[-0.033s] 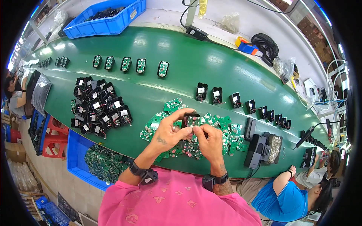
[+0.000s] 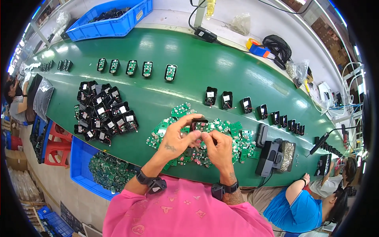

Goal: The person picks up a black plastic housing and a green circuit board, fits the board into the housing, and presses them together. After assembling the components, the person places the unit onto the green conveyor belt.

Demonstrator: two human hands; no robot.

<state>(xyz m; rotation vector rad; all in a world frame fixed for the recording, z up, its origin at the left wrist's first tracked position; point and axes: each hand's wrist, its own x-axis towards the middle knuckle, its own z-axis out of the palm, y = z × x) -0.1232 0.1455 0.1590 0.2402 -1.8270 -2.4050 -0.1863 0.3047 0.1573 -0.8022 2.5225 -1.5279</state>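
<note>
Between both hands, above a loose pile of green circuit boards [image 2: 161, 132], is a small black plastic housing [image 2: 200, 120] with a circuit board at its opening. My left hand [image 2: 175, 140] curls round the housing's left side, forefinger along its far edge, the thumb smeared by motion. My right hand [image 2: 219, 150] is closed, thumb and forefinger pinched at the housing's near side. Whatever those fingertips pinch is too small and covered to make out. To the left lies a heap of black housings [image 2: 101, 108] with white labels and thin wires.
A row of housings with boards fitted [image 2: 147, 69] stands far left; another row of black housings [image 2: 227, 100] runs rightward. A dark grey device [image 2: 268, 158] sits right, beside a box of small metal parts [image 2: 287, 156]. Blue bins [image 2: 85, 173] flank the bench. A person in blue [image 2: 294, 207] sits at right.
My left thumb has shifted slightly at the housing and is now blurred. Both hands otherwise keep their places.
</note>
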